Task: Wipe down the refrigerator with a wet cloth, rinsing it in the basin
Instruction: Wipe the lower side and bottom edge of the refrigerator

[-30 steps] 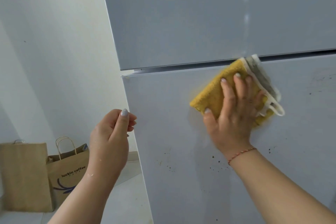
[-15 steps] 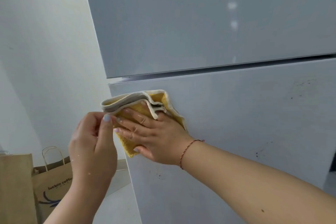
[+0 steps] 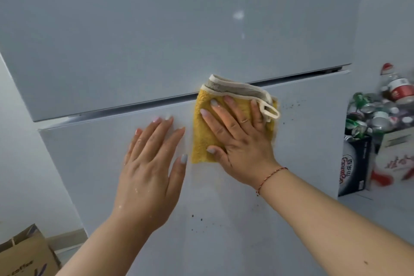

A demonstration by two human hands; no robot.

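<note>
Mid-wipe. Left hand (image 3: 149, 164) flat and bare on the lower refrigerator door (image 3: 224, 219). Right hand (image 3: 240, 139), fingers spread, presses the folded yellow cloth (image 3: 201, 141) flat just under the door seam (image 3: 112, 108). Specks (image 3: 197, 217) remain lower down and right of cloth. Upper door (image 3: 156, 29) smudged. Basin not visible.

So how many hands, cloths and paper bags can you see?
Hands: 2, the left hand flat on the refrigerator door, the right hand pressing the cloth.
Yellow cloth: 1.
Brown paper bag: 1.
Total: 4.
</note>
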